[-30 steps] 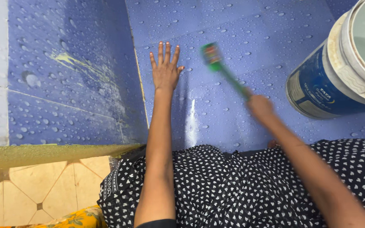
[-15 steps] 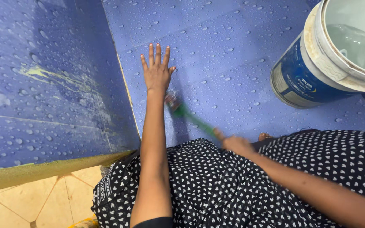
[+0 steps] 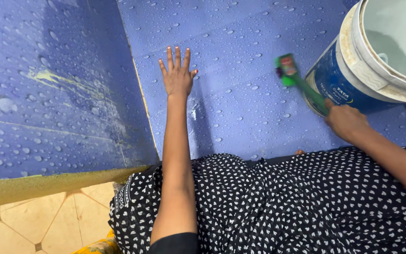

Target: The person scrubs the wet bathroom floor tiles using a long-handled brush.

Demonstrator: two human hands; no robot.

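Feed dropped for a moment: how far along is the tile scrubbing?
Underway. The right hand holds the green brush on the blue tiles beside the bucket; the left hand lies flat. Yellowish grime remains on the left tiles.

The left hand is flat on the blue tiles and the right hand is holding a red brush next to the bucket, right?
Not quite: the brush is green, not red, as the head view shows. The rest holds: the left hand lies flat on the blue tiles, and the right hand holds the brush next to the bucket.
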